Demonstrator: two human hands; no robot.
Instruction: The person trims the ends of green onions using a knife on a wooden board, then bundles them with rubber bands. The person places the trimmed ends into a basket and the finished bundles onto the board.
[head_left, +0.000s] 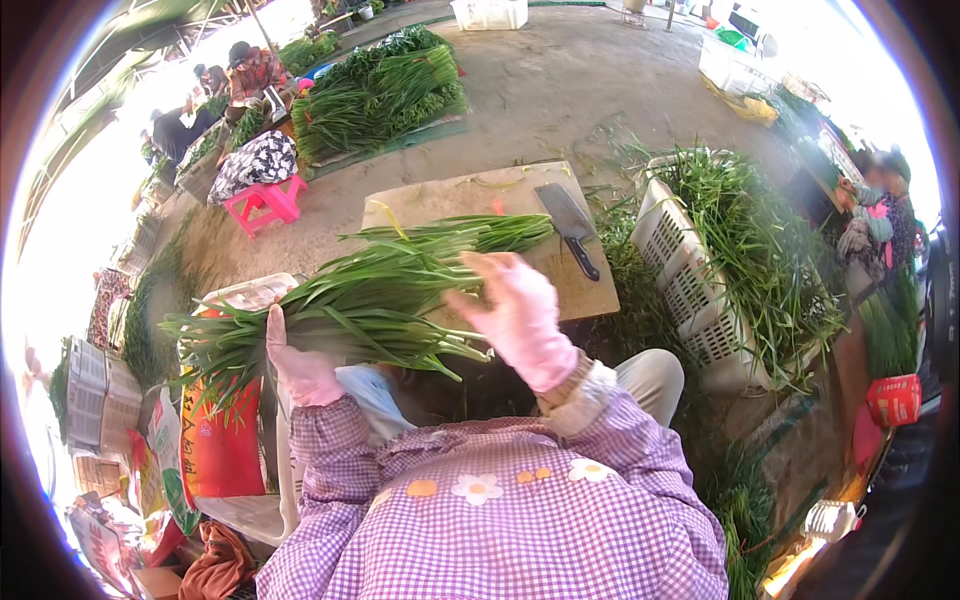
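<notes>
My left hand (306, 373), in a pink glove, holds a loose bunch of green garlic chives (352, 315) from below near the leaf end. Its thumb stands up against the leaves, and the other fingers are hidden. My right hand (517, 315), also gloved in pink and slightly blurred, hovers at the pale stem ends with thumb and fingers apart. Behind the held bunch, more chives (510, 231) lie on a wooden board (435, 196). A cleaver (570, 223) with a dark handle rests on the board's right side.
A white plastic crate (686, 281) heaped with loose greens (750, 255) stands at right. On my left is a white chair-like frame (281, 480) with a red printed bag (225, 450). Farther off are a pink stool (262, 206), piled chives (382, 94) and seated people (255, 75).
</notes>
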